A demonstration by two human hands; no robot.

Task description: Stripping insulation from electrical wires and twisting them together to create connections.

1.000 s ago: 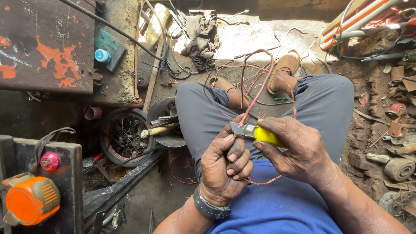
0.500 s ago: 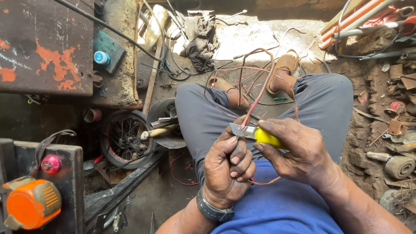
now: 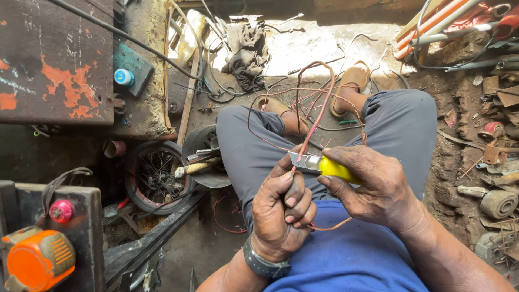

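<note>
My left hand (image 3: 282,211) is closed around a thin reddish wire (image 3: 318,116), which loops up over my lap and back down past my knees. My right hand (image 3: 378,186) grips a utility knife with a yellow handle (image 3: 336,168). Its metal blade end (image 3: 300,160) rests against the wire just above my left fingers. A dark watch band sits on my left wrist (image 3: 263,265). I sit with grey trousers (image 3: 403,124) and sandalled feet (image 3: 354,81) stretched out on the dirt floor.
A rusty metal cabinet (image 3: 54,59) stands at the upper left. An orange machine part (image 3: 35,259) sits lower left beside a small spoked wheel (image 3: 157,176). Loose wires and a dark rag (image 3: 246,46) lie ahead. Pipes (image 3: 448,19) and scrap litter the right side.
Both hands have stayed together over my lap, with only slight shifts of the fingers and the knife against the wire.
</note>
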